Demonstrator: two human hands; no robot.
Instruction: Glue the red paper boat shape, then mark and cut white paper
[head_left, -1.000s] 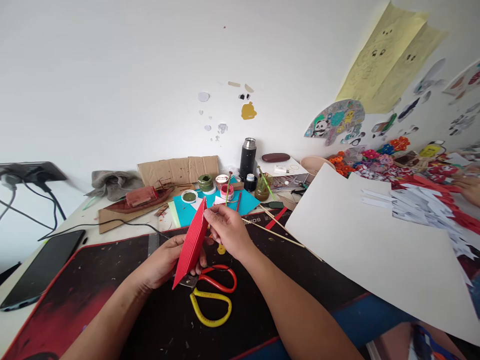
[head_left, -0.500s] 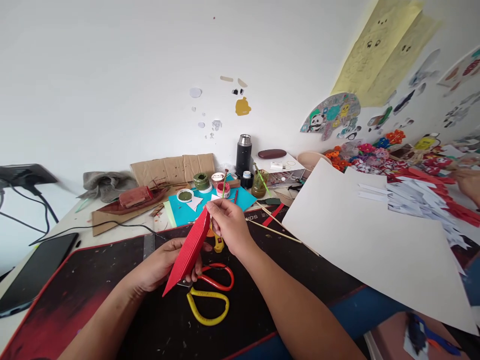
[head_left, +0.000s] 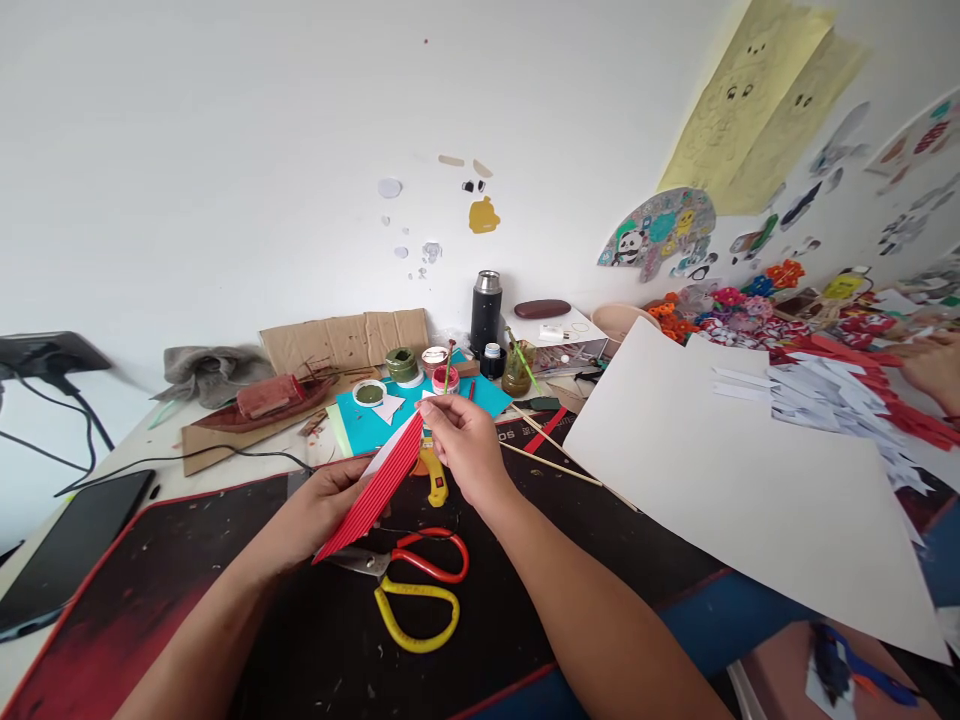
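Both of my hands hold a red corrugated card piece [head_left: 373, 490] above the dark cutting mat [head_left: 150, 590]. My left hand [head_left: 319, 510] grips its lower part from the left. My right hand [head_left: 465, 440] pinches its upper corner with thumb and fingers. The card is tilted, with its white back edge showing at the top. Under it lie scissors with one red and one yellow handle [head_left: 420, 590], and a yellow utility knife [head_left: 435, 480].
A large cream sheet [head_left: 750, 490] covers the right side. Paint jars [head_left: 405, 365], a black flask [head_left: 486, 310], cardboard [head_left: 345, 340], a model boat [head_left: 262, 400] and wooden sticks [head_left: 555, 460] sit behind. A phone [head_left: 67, 550] lies left. Another person's hand [head_left: 934, 365] works far right.
The red card has tipped from nearly upright to a flatter slant, and my left hand has shifted with it, uncovering the scissors' blades. The camera has drifted slightly.
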